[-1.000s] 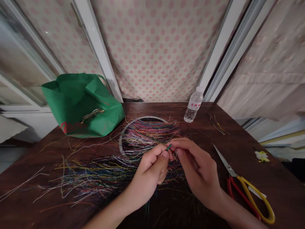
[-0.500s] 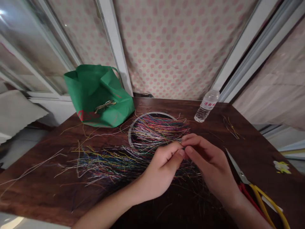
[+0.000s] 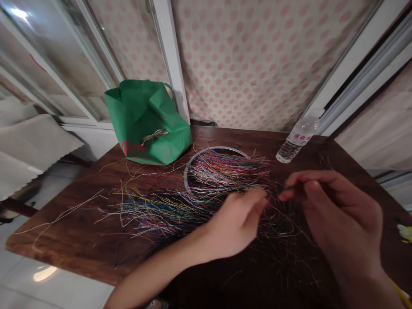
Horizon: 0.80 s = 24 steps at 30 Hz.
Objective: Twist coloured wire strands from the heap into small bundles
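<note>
My left hand (image 3: 240,221) is closed above the heap of thin coloured wires (image 3: 161,212), fingertips curled together. Whatever may be between them is too small and blurred to make out. Apart from it, on the right, is my right hand (image 3: 344,219), its thumb and fingers drawn into a pinch. A short, dark, thin strand seems to lie at those fingertips, but blur hides what it is. Behind the left hand, more coloured wires (image 3: 225,169) lie across a round dark tray with a pale rim (image 3: 187,174).
A green bag (image 3: 151,124) stands at the back left, a tied bundle of strands (image 3: 155,136) against its front. Towards the back right is a clear water bottle (image 3: 298,137). A yellow handle (image 3: 401,294) shows beside my right forearm. Loose pale wires (image 3: 64,214) trail leftward.
My hands were together at the fingertips and are now apart, the right one moved to the right and nearer. The view has swung left, so most of the scissors is out of sight.
</note>
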Motion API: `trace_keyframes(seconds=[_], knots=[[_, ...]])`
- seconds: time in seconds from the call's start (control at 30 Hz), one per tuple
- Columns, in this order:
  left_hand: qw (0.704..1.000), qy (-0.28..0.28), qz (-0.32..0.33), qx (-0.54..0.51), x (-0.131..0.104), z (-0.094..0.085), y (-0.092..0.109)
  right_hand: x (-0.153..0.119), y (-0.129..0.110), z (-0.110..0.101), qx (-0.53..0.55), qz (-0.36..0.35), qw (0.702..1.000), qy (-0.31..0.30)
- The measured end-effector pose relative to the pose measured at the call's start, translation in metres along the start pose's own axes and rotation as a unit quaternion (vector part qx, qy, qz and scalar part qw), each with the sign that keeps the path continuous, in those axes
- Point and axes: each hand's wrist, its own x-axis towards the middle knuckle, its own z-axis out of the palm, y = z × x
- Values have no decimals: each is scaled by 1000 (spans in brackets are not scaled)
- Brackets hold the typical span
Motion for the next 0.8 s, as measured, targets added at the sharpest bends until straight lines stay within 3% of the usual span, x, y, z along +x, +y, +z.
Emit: trace_keyframes(seconds=[0.07,0.13,0.27,0.33,0.43,0.57,0.7,0.8], knots=[[994,67,-18,-83,2,-15,1,9,4,-3,68,35,997,-31],[967,146,-13,-206,3,-36,6,17,11,-8,89,48,995,-24],[904,299,36,-304,-1,-83,23,31,32,-19,-39,-13,999,27],[884,342,41,-315,-5,-101,28,35,45,-20,-152,-28,988,7],[862,373,52,-340,-8,-119,26,41,69,-10,-324,11,939,-115],[842,388,31,-374,-4,-126,18,50,103,26,-409,59,866,-280],[836,391,-4,-385,0,-126,16,61,129,58,-483,100,795,-354],[838,391,-10,-380,0,-125,17,70,139,67,-514,122,758,-382]])
